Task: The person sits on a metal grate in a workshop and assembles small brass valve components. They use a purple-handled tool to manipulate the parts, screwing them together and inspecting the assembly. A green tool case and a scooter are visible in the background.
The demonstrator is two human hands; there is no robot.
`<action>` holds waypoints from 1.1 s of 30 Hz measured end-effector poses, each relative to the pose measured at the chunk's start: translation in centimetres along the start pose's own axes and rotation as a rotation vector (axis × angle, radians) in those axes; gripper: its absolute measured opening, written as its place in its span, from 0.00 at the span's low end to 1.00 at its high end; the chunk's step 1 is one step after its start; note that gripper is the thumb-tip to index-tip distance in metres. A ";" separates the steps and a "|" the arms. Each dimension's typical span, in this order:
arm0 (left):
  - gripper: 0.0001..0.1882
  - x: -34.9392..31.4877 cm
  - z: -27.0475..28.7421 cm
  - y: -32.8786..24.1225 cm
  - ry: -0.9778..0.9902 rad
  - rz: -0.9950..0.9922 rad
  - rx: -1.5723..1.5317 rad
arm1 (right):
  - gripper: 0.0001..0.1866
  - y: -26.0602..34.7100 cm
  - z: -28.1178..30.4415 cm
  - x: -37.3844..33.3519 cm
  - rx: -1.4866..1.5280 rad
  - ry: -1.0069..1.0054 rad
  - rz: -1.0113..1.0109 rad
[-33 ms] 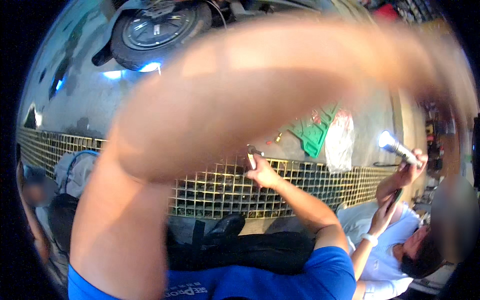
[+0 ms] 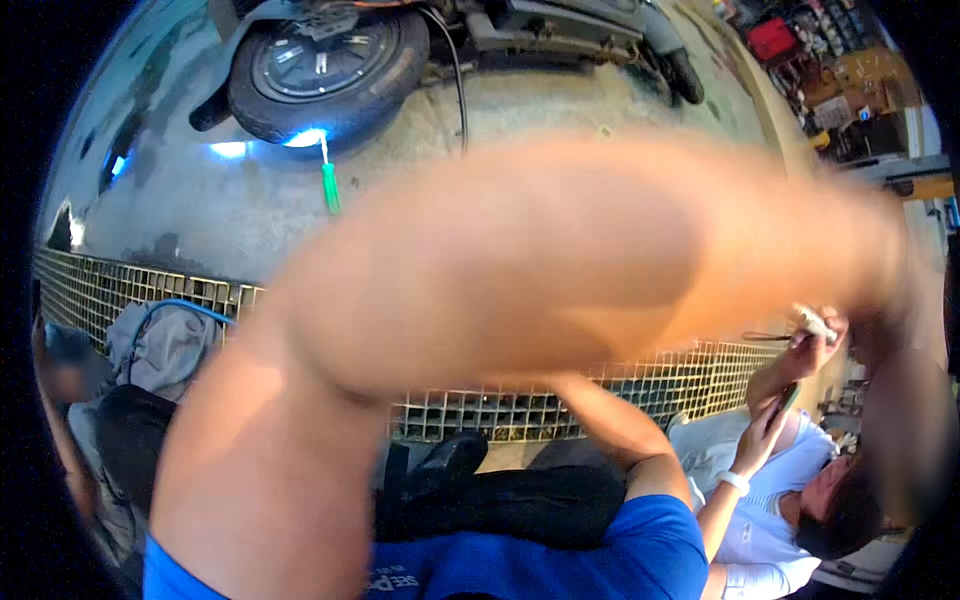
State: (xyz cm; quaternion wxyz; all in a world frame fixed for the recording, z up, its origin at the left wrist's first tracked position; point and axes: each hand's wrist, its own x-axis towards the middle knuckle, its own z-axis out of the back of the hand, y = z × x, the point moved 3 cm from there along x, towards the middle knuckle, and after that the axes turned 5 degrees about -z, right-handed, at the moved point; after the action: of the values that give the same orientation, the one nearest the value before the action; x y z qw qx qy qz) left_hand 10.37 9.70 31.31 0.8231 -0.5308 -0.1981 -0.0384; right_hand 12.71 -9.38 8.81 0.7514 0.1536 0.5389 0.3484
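My left arm sweeps across the middle of the view, and my left hand is a blur at the far right, near the flashlight a person beside me holds. Motion smear hides its fingers and anything in them. My right arm comes in from the lower right, its hand hidden behind my left forearm. A green-handled screwdriver is on the floor side of the black-tyred wheel, its shaft pointing toward the tyre, apart from both hands.
Below my arms runs a yellowish floor grating. The person at the right also holds a phone. Grey cloth with a blue tube lies at the left. A black cable hangs beside the wheel. Shelves with a red box stand at the upper right.
My left forearm has moved down the view, uncovering the screwdriver and covering my right hand, which gripped a small black-headed tool. It now also covers the green tray, plastic bag and part of the flashlight.
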 end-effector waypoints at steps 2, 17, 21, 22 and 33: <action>0.10 -1.4 -3.7 -2.2 0.142 -0.155 0.156 | 0.39 2.1 -2.8 2.8 -0.199 0.009 0.284; 0.15 -24.1 -10.7 18.5 -0.559 1.089 -0.969 | 0.35 2.5 -6.0 -0.9 -0.919 -0.538 0.719; 0.12 -25.2 -10.6 17.3 -0.470 0.878 -0.409 | 0.27 2.9 -4.1 -0.7 -0.490 -0.292 0.782; 0.11 -25.2 -10.7 16.9 -0.467 0.841 -0.298 | 0.23 1.8 -3.0 0.2 -0.460 -0.354 0.696; 0.17 -23.7 -9.9 13.2 -0.371 0.627 -0.187 | 0.13 -8.4 6.5 9.4 -0.493 -0.516 0.108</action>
State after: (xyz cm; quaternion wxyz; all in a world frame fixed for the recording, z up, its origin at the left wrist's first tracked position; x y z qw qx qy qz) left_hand -4.92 3.15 7.72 0.6931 -0.6363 -0.1675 0.2943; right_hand 23.28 -7.92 -0.46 0.8578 0.0789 0.2222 0.4568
